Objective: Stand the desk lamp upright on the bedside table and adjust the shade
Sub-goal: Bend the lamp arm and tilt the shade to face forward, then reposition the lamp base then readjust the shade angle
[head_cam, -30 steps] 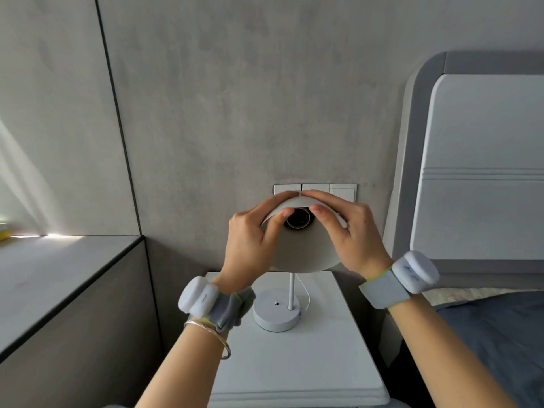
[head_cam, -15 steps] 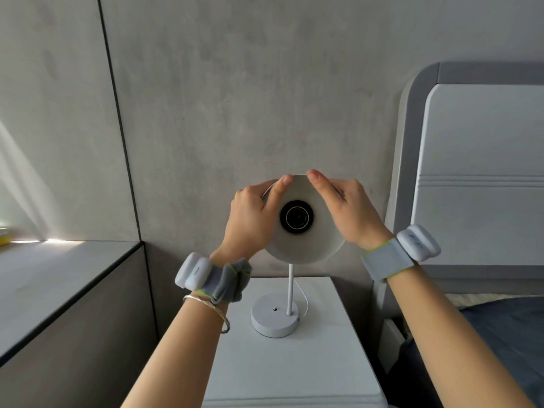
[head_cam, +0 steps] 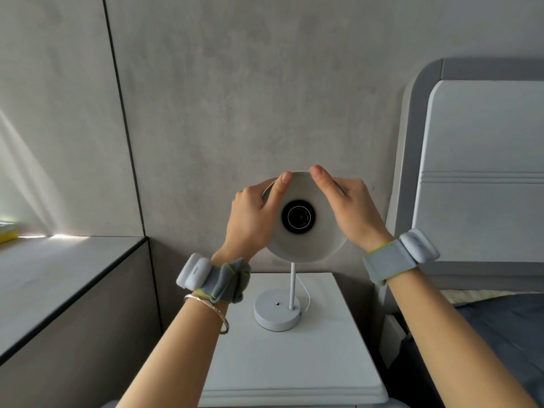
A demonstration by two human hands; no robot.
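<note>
Now more face-on than before: shade (head_cam: pixel 306 242) between both hands.

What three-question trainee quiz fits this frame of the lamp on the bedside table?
1. True or false: the lamp base stands flat on the bedside table.
2. Multiple choice: the lamp shade is held by A) the left hand alone, B) the right hand alone, C) both hands.
3. Fill in: the open side of the shade, showing the dark socket, faces the ____.

Key
1. True; the stem rises upright from it.
2. C; one hand grips each side of the rim.
3. Camera.
</note>
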